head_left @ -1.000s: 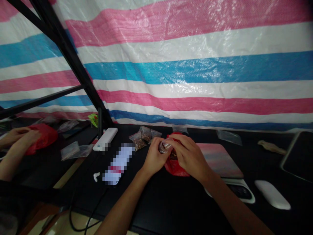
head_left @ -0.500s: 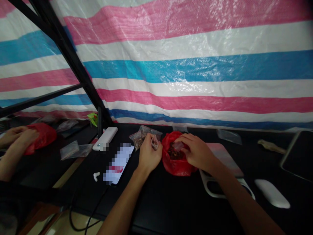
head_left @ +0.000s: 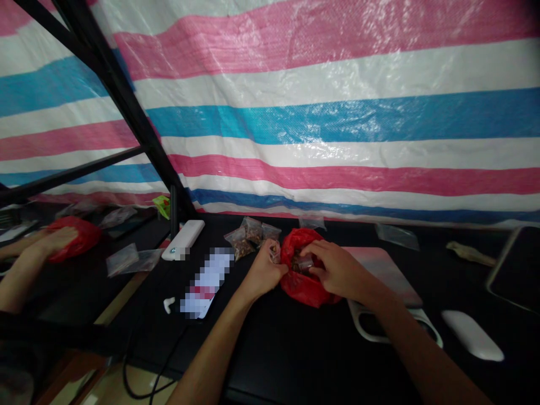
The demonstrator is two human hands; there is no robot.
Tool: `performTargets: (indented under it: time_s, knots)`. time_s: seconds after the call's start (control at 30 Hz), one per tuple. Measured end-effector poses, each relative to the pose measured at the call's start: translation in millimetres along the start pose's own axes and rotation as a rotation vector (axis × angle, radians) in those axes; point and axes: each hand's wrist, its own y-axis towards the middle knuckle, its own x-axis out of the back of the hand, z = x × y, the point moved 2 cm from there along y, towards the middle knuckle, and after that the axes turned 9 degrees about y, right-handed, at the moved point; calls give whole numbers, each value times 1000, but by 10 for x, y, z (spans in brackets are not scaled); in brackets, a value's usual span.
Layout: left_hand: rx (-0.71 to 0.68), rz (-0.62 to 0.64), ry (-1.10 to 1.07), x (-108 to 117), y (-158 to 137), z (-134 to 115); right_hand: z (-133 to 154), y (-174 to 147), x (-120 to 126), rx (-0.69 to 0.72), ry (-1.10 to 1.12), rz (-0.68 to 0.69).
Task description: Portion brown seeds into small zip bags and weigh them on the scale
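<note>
A red plastic bag (head_left: 310, 295) stands with its mouth open on the black table, holding small brown bits (head_left: 300, 264). My right hand (head_left: 337, 267) reaches over its rim, fingers closed on a small clear plastic piece (head_left: 305, 262) among the bits; its exact kind is unclear. Just left of the red bag, my left hand (head_left: 265, 270) is closed around a small clear plastic bag (head_left: 274, 251), partly hidden by the fingers. Beyond that hand lie several small zip bags (head_left: 242, 245) filled with similar brown bits.
A phone (head_left: 207, 281), a white power bank (head_left: 184, 239) and an earbud (head_left: 169, 305) lie left. Right are a kitchen scale (head_left: 386, 270), a white mouse (head_left: 472, 336) and a flat clear bag (head_left: 397, 236). Another person's hand (head_left: 59, 242) is in a second red bag (head_left: 86, 236), far left.
My left hand has shifted right and down against the red bag, uncovering the filled zip bags. My right hand has dipped slightly lower. The other person's hand has gone into their red bag.
</note>
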Motion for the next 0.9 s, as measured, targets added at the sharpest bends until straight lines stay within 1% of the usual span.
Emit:
performTargets:
  time_s: [0.13, 0.23, 0.3, 0.4, 0.47, 0.53, 0.6, 0.67, 0.73, 0.8, 0.9]
  knots:
    - [66, -50, -104, -2, -2, -62, 5, -8, 9, -34, 5, 0]
    - [78, -68, -130, -3, -3, -75, 16, -15, 24, -10, 6, -7]
    - [42, -80, -76, 1, 3, -59, 23, -19, 28, 1, -7, 0]
    - [-36, -136, 103, 27, 9, -32, 32, -26, 20, -13, -22, 4]
    - [-55, -124, 171, 36, 6, -32, 45, -26, 1, -10, -27, -1]
    - [-26, -76, 119, 32, 0, -48, 62, -20, -31, 14, -33, -4]
    - [35, -45, -6, 22, -6, -78, 72, -11, -63, 34, -43, -7]
    - [94, -47, -119, 13, -10, -113, 67, -3, -84, 35, -50, -16]
    - [122, -53, -193, 4, -12, -145, 50, -1, -87, 27, -50, -21]
    - [126, -60, -232, -1, -12, -167, 33, -3, -76, 19, -41, -15]
    - [121, -78, -222, 4, -11, -176, 21, -2, -53, 14, -27, -1]
